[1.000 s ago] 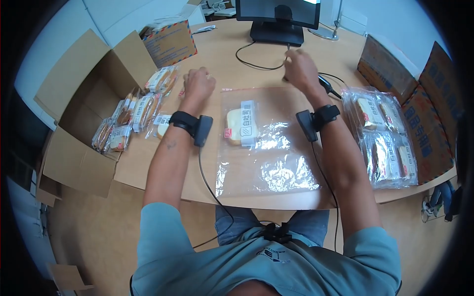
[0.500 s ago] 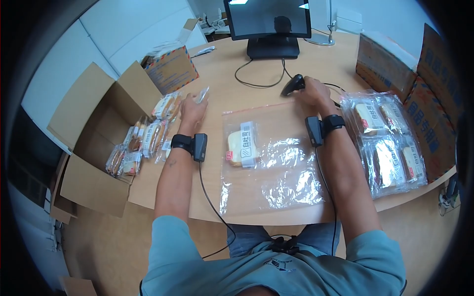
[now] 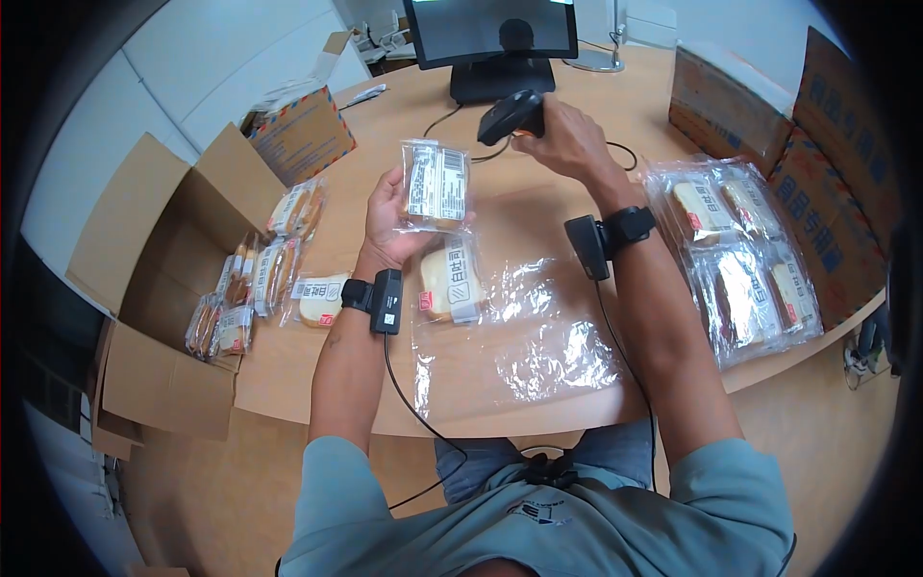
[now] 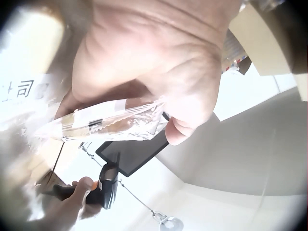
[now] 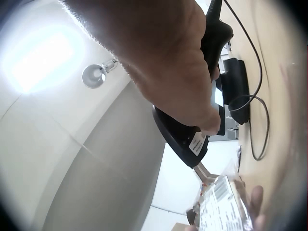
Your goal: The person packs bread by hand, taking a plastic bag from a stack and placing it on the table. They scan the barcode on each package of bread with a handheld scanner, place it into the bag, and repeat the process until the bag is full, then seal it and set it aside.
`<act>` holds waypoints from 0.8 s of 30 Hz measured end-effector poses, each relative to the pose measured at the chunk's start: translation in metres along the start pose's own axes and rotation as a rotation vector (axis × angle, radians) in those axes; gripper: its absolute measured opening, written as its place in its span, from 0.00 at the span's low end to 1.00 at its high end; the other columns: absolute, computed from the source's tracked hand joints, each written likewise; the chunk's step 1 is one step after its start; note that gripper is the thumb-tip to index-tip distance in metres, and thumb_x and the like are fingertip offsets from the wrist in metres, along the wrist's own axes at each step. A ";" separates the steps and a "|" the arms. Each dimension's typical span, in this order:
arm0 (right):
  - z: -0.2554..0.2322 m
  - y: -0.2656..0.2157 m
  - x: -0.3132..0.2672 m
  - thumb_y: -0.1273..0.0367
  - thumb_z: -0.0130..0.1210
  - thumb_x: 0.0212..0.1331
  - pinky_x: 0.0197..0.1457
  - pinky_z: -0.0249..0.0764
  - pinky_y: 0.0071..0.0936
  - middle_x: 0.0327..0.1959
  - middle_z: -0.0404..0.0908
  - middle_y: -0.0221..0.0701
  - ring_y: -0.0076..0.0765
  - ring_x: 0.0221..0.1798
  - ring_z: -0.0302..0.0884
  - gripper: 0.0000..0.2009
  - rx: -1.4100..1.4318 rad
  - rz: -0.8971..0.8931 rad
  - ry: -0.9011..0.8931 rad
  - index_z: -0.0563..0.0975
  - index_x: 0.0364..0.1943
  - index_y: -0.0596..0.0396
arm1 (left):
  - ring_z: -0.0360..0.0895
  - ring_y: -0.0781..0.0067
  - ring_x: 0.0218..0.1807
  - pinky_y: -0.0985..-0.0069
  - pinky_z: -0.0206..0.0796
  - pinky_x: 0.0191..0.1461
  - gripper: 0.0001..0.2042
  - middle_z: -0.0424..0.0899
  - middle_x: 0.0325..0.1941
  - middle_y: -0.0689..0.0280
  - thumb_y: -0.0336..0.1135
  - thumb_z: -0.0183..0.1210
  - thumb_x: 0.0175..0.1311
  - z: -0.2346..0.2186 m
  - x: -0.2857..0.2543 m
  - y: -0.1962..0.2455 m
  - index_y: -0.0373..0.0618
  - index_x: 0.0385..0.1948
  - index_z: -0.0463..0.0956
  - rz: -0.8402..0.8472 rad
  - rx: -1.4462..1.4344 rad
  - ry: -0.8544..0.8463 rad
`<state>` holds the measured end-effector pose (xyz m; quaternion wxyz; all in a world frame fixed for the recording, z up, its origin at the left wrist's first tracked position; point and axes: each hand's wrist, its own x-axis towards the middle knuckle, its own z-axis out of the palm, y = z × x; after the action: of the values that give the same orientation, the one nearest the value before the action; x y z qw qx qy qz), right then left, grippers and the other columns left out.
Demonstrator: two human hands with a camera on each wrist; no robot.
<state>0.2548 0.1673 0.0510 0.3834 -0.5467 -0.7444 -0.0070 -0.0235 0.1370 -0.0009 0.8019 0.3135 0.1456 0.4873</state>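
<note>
My left hand [image 3: 386, 216] holds up a clear-wrapped bread pack [image 3: 436, 188], its printed side with a barcode facing up. The left wrist view shows the thumb on one edge of this pack, fingers partly hidden behind it. A black handheld barcode scanner [image 3: 511, 117] is gripped in my right hand [image 3: 574, 146], its head pointing left, close beyond the pack. Below the held pack, another bread pack [image 3: 449, 286] lies at the left part of a large clear plastic bag [image 3: 558, 337] spread flat on the table.
Left of my forearm lies a single bread pack [image 3: 320, 300]. Several more sit before an open cardboard box [image 3: 159, 255]. On the right, a filled clear bag of bread packs [image 3: 740, 260] lies near brown boxes [image 3: 817, 216]. A monitor [image 3: 495, 38] stands at the back.
My left hand has brought a bread pack up and to the right, turning its barcode side up. The right hand has picked up the scanner and swung it left toward the pack.
</note>
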 end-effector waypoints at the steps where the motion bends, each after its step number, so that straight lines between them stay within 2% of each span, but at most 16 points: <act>1: 0.002 -0.001 0.000 0.55 0.65 0.48 0.46 0.75 0.48 0.38 0.82 0.48 0.57 0.44 0.80 0.25 -0.020 -0.005 -0.006 0.72 0.42 0.59 | 0.63 0.28 0.67 0.29 0.50 0.68 0.32 0.66 0.69 0.45 0.55 0.41 0.69 0.003 0.000 -0.001 0.44 0.70 0.58 -0.001 0.021 0.012; 5: 0.011 -0.002 -0.002 0.57 0.64 0.48 0.43 0.75 0.49 0.36 0.82 0.46 0.57 0.42 0.80 0.22 -0.044 -0.044 0.010 0.71 0.39 0.58 | 0.65 0.28 0.66 0.31 0.57 0.65 0.32 0.68 0.67 0.44 0.54 0.43 0.69 0.008 0.003 -0.004 0.43 0.69 0.59 -0.038 0.057 -0.031; 9: 0.013 -0.003 -0.002 0.60 0.64 0.48 0.42 0.75 0.49 0.36 0.82 0.47 0.57 0.42 0.80 0.20 -0.015 -0.071 0.022 0.71 0.39 0.58 | 0.66 0.27 0.65 0.32 0.60 0.63 0.31 0.69 0.67 0.44 0.54 0.43 0.69 0.014 0.002 -0.006 0.43 0.69 0.59 -0.041 0.091 -0.006; 13: 0.020 0.004 -0.002 0.60 0.63 0.49 0.42 0.75 0.48 0.35 0.82 0.46 0.57 0.41 0.80 0.20 -0.008 -0.078 0.009 0.71 0.40 0.58 | 0.66 0.26 0.65 0.32 0.61 0.63 0.31 0.69 0.67 0.45 0.53 0.41 0.70 0.018 0.003 -0.007 0.43 0.69 0.60 -0.060 0.083 -0.054; 16: 0.026 0.012 -0.002 0.62 0.63 0.49 0.46 0.74 0.49 0.38 0.81 0.46 0.56 0.46 0.79 0.19 0.016 -0.011 -0.048 0.71 0.41 0.59 | 0.66 0.27 0.65 0.34 0.62 0.63 0.30 0.69 0.67 0.46 0.51 0.40 0.70 0.017 0.002 -0.003 0.42 0.68 0.60 -0.044 0.085 -0.073; 18: 0.037 0.030 -0.004 0.63 0.59 0.54 0.53 0.71 0.50 0.43 0.80 0.49 0.58 0.51 0.76 0.19 -0.063 -0.015 -0.071 0.71 0.45 0.60 | 0.66 0.28 0.65 0.36 0.62 0.63 0.29 0.69 0.67 0.46 0.50 0.39 0.70 0.017 0.002 0.001 0.41 0.68 0.60 -0.025 0.093 -0.084; 20: 0.049 0.045 -0.008 0.65 0.59 0.53 0.54 0.69 0.51 0.45 0.79 0.48 0.57 0.53 0.75 0.17 -0.102 0.015 -0.071 0.72 0.44 0.59 | 0.67 0.32 0.66 0.42 0.64 0.64 0.28 0.71 0.66 0.48 0.46 0.39 0.70 0.019 0.003 0.004 0.38 0.67 0.62 0.037 0.064 0.012; 24: 0.052 0.058 -0.015 0.69 0.57 0.53 0.55 0.68 0.50 0.45 0.79 0.46 0.56 0.54 0.74 0.15 -0.179 0.108 -0.102 0.74 0.44 0.60 | 0.71 0.39 0.64 0.47 0.66 0.65 0.27 0.73 0.64 0.49 0.44 0.41 0.69 0.025 0.002 0.007 0.36 0.66 0.63 0.113 0.156 0.066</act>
<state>0.2743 0.2010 -0.0183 0.2945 -0.6177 -0.7288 -0.0253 -0.0142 0.1319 0.0231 0.7409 0.3664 0.1916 0.5293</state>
